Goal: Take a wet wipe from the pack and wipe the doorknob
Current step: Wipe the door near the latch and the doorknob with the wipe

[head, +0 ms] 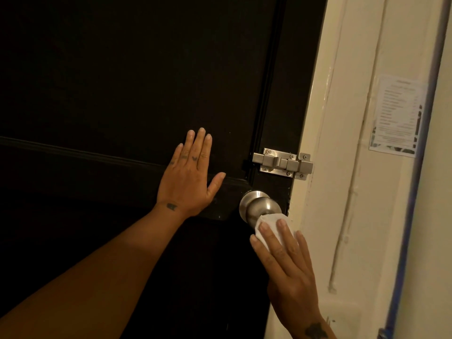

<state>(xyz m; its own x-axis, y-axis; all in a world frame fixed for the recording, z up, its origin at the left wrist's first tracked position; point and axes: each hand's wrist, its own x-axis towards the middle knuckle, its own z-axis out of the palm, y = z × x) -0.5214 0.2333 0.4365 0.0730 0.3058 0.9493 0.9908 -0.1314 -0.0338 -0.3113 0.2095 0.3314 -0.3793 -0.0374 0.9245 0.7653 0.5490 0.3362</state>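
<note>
The right hand point(286, 263) lies nearest, fingers extended and pressing a white wet wipe point(271, 222) against the lower right of the steel doorknob point(259, 206) (near the door's right edge); the left hand point(189, 177) rests flat, fingers spread and holding nothing, on the black door point(122, 81); a bolt latch point(282, 163) sits above the knob.

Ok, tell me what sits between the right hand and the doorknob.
A white wet wipe, folded under the right hand fingers and pressed on the lower right of the doorknob, in the head view.
</note>
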